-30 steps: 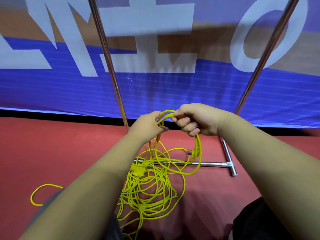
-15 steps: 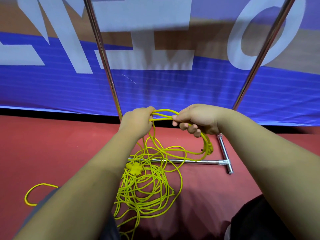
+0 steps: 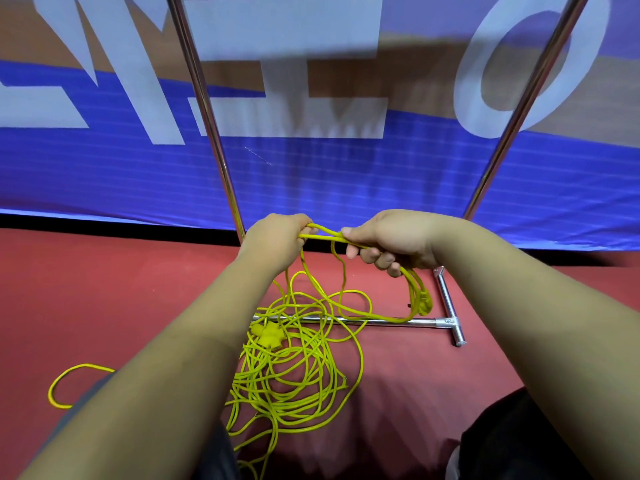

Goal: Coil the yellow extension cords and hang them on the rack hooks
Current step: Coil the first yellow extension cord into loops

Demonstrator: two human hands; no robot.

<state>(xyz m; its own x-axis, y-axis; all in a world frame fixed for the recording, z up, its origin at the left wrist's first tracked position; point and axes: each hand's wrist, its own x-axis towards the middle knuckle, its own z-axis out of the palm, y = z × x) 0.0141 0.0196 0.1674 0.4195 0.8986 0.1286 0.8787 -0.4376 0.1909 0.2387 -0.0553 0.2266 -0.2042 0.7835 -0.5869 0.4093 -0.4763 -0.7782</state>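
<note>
The hands have drawn apart over the past second, stretching a short span of yellow cord between them. The left hand curls round the strands, fingertips hidden; the right hand grips a loop whose plug dangles just below it. Beneath both hands the thin, glossy cord lies tangled on the red floor, draped across the rack's chrome tube; a loop beside the left forearm is partly hidden.

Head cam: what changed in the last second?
The left hand and right hand drew apart, stretching a short span of yellow cord between them; the plug hanging under the right hand swung rightward. Nothing taken or released: both keep their grip. The tangled pile and rack base stayed put.
</note>
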